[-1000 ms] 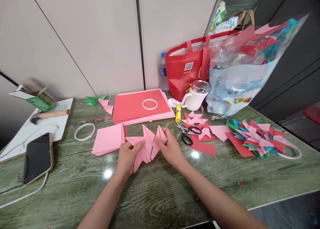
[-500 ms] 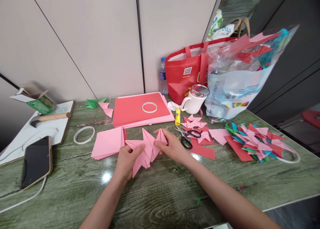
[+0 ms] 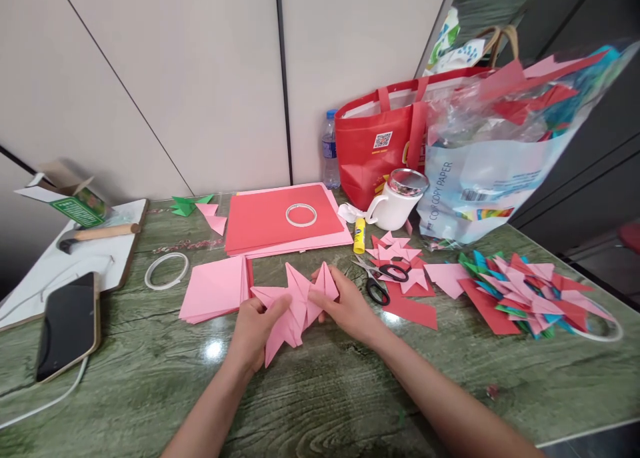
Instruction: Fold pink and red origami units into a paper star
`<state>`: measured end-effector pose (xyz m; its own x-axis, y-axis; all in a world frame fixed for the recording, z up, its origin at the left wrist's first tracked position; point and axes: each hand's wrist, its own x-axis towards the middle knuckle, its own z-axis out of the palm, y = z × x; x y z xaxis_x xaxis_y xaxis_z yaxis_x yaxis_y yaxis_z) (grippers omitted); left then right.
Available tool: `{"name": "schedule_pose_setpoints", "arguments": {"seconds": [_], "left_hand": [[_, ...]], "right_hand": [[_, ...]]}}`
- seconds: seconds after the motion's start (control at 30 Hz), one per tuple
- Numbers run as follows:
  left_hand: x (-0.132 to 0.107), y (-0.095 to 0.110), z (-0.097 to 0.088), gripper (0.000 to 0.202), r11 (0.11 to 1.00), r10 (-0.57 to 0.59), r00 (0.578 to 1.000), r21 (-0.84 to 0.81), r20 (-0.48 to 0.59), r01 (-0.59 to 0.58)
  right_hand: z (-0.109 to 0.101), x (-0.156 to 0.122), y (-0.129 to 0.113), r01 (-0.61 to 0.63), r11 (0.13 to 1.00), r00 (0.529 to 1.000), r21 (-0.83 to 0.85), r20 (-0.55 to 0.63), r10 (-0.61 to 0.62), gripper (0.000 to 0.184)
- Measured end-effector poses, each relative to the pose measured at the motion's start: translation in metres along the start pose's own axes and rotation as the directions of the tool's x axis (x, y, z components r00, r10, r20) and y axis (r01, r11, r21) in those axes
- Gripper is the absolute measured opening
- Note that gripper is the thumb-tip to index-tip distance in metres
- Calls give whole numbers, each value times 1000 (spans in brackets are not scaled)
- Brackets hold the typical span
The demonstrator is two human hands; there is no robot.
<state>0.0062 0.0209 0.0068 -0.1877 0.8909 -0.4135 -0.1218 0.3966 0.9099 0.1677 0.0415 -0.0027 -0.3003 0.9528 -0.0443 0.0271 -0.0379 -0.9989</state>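
A folded pink paper star [image 3: 299, 298] with several pointed arms is held up between my two hands, just above the table. My left hand [image 3: 257, 328] pinches its left side, thumb on the front face. On the right, my right hand [image 3: 345, 305] grips the star's right points, its thumb laid near the centre and its other fingers behind the paper. Left of the star lies a stack of pink paper squares [image 3: 215, 288]. Scissors with black handles [image 3: 377, 290] rest to the right of my right hand, beside smaller pink paper stars [image 3: 397, 251].
Red sheets [image 3: 280, 221] carry a tape roll [image 3: 301, 215]; another tape roll [image 3: 167, 271] lies left. A glue stick [image 3: 359, 236], white mug [image 3: 395, 208], red bag [image 3: 370, 151] and plastic bag [image 3: 480, 178] stand behind. Colourful folded paper [image 3: 535, 291] is heaped right; a phone [image 3: 69, 325] lies left.
Both hands keep their grip on the pink paper star, which looks much the same. The view has shifted slightly, so things on the right appear farther right.
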Motion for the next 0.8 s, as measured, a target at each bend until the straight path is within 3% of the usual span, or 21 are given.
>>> {"name": "schedule_pose_setpoints", "arguments": {"seconds": [0.13, 0.3, 0.4, 0.63, 0.8], "left_hand": [[-1, -1, 2, 29, 998, 50, 999, 32, -3, -49], [-2, -4, 1, 30, 958, 192, 981, 220, -15, -184], [-1, -6, 1, 31, 942, 220, 976, 261, -1, -212], [-4, -10, 6, 25, 998, 66, 994, -22, 92, -65], [-4, -13, 9, 27, 995, 44, 995, -93, 93, -36]], "right_hand": [[-2, -1, 2, -18, 1000, 1000, -20, -9, 18, 23], [-8, -1, 2, -56, 996, 995, -70, 75, 61, 21], [-11, -1, 0, -71, 994, 994, -86, 78, 78, 18], [-10, -2, -1, -12, 999, 999, -38, 50, 14, 17], [-8, -2, -1, -16, 1000, 1000, -12, -9, 15, 20]]}}
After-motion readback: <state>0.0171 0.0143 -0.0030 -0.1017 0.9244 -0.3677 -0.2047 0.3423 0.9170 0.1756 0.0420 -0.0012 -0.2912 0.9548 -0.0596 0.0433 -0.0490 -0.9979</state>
